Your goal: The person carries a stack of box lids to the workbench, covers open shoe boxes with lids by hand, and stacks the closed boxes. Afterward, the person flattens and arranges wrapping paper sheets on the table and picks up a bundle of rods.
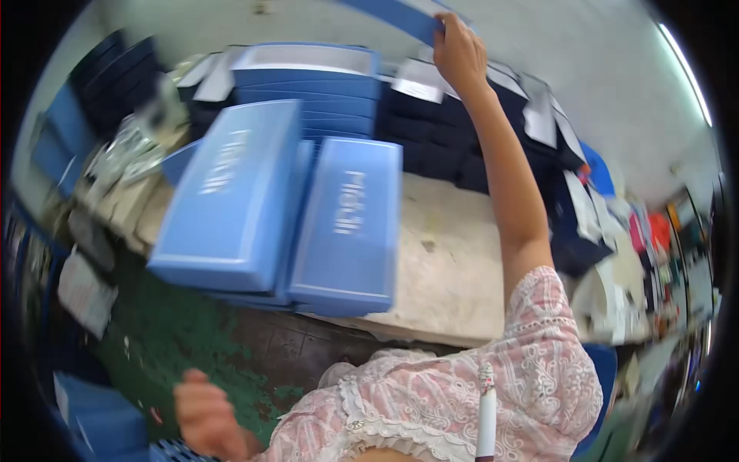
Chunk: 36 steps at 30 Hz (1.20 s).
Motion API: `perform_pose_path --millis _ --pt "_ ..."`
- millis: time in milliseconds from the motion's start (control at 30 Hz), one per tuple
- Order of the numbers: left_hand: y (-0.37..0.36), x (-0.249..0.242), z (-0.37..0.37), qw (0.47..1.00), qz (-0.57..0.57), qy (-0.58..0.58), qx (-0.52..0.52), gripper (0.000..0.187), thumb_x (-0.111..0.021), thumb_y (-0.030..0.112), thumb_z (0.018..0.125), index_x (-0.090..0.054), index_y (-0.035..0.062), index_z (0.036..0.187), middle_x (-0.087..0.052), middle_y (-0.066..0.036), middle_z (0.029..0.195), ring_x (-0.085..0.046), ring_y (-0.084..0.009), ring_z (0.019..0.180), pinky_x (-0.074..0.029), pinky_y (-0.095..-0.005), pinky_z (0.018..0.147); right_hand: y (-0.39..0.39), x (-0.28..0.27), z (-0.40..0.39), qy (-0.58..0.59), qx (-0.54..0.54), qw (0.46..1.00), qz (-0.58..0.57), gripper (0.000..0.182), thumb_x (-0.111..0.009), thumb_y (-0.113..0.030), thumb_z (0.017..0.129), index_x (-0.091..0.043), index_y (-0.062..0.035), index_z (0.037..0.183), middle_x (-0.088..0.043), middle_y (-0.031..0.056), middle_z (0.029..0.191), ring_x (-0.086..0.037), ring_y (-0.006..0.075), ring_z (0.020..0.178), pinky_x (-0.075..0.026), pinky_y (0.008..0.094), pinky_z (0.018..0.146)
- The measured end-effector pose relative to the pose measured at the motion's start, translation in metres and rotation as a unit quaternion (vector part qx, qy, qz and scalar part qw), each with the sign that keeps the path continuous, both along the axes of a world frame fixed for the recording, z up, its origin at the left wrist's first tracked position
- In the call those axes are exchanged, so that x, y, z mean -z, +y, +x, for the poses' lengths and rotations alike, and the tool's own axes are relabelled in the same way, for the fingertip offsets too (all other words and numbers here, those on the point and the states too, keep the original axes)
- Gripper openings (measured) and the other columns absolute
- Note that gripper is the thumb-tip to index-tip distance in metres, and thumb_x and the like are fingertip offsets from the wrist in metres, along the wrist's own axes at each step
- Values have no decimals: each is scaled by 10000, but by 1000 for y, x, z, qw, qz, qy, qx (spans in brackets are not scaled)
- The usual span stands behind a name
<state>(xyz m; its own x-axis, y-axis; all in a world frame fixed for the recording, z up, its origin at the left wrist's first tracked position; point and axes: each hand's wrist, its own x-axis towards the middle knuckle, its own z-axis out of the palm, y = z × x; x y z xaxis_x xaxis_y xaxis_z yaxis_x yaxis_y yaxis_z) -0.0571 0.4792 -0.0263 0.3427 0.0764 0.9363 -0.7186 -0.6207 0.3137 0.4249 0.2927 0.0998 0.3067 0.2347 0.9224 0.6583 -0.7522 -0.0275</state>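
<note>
Raised at the top of the head view, my right hand is closed on the edge of a blue box, which runs out of the frame. My left hand is low at the left, away from the table and smeared by motion, so I cannot tell how its fingers are set. Two blue lidded boxes with white lettering, a left one and a right one, lie side by side at the table's front edge. Behind them stands a pile of blue open boxes, the top one showing a white inside.
Dark blue boxes with white flaps line the back of the pale table. Clear plastic wrapping lies at the left. More blue boxes are at the lower left by the green floor. A white stick overlaps my clothing.
</note>
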Motion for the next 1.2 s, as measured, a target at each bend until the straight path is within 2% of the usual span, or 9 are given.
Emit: perform_pose_path --millis 100,167,433,500,633,733,833,900,1200 --pt "-45 10 40 893 33 186 409 438 -514 283 859 -498 -8 1186 -589 -232 1027 -578 -345 868 -404 -529 844 -99 19 -16 223 -31 951 212 376 -551 -313 814 -493 -78 1102 -581 123 998 -545 252 945 -407 329 823" --pt "-89 27 68 831 8 259 492 274 -534 249 831 -564 -6 929 -612 -169 880 -578 -291 808 -414 -445 830 -180 38 -31 302 -172 872 344 449 -587 -357 806 -478 -63 1128 -577 116 1003 -541 190 924 -405 300 813" --pt "-252 90 206 611 -401 490 475 349 -480 255 895 -526 -45 1068 -584 -130 998 -562 -233 941 -426 -371 844 -547 157 -57 419 -76 769 476 583 -531 -418 847 -419 -16 1254 -517 96 1169 -492 189 1050 -374 289 894" --pt "-310 101 273 587 -336 606 419 335 -465 253 901 -516 -5 1110 -578 -97 1034 -550 -189 962 -410 -330 857 -611 188 -77 427 -112 711 547 530 -488 -387 879 -424 -9 1244 -493 101 1208 -494 192 1064 -383 295 910" --pt "-442 146 405 665 -75 658 345 372 -498 288 875 -489 81 1184 -549 -55 1111 -525 -150 986 -412 -290 807 -673 244 -136 374 -86 656 650 529 -445 -392 898 -389 -13 1264 -476 107 1229 -485 212 1092 -400 320 922" --pt "-536 169 483 743 -30 612 269 539 -572 285 797 -425 16 1239 -549 -138 1094 -538 -200 942 -410 -298 827 -662 277 -187 341 -61 582 736 567 -385 -448 905 -347 -42 1299 -447 99 1264 -453 229 1135 -384 344 945" --pt "-612 161 533 662 -152 666 308 755 -606 358 746 -239 117 1360 -419 -173 1279 -445 -270 1124 -398 -351 855 -647 321 -242 288 -17 542 789 594 -343 -493 902 -323 -75 1323 -411 72 1308 -404 235 1185 -349 360 977" --pt "-650 171 558 739 -124 615 247 748 -547 223 715 -208 48 1358 -381 -219 1306 -395 -308 1194 -357 -348 926 -636 339 -280 284 17 513 810 599 -342 -504 898 -320 -89 1328 -398 60 1322 -389 230 1198 -340 357 981" --pt "-579 180 500 728 -210 549 352 636 -378 15 723 -242 5 1344 -380 -198 1304 -400 -256 1178 -317 -298 971 -607 337 -302 316 9 462 829 627 -319 -543 886 -304 -110 1339 -382 64 1332 -379 234 1207 -341 362 979"
